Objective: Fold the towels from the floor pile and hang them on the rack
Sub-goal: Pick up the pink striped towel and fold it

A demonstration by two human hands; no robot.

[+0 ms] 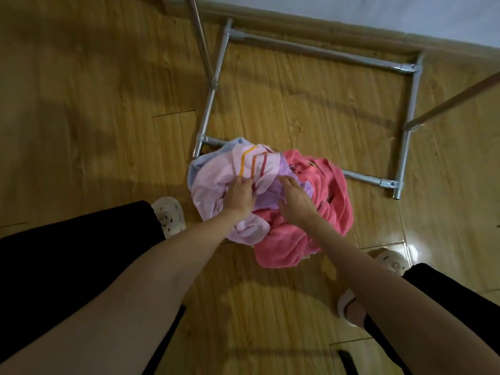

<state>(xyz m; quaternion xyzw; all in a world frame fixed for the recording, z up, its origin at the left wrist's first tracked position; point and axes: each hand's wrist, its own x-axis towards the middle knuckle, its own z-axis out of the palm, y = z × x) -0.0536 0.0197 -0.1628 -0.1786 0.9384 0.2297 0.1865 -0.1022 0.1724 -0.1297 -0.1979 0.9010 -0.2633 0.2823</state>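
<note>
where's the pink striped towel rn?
Head view, centre: the pink striped towel lies on the left side of the floor pile, against the red towel, just in front of the rack's base bar. The left hand grips it.

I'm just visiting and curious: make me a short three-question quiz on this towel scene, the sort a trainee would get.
1. True or false: the left hand grips the pale pink striped towel.
2. Which towel lies furthest right in the pile: A) light blue towel, B) bright pink towel, C) lilac towel?
3. Fill in: the pile lies against the metal base of the ____.

Key: 1 true; 2 B; 3 rack.
</note>
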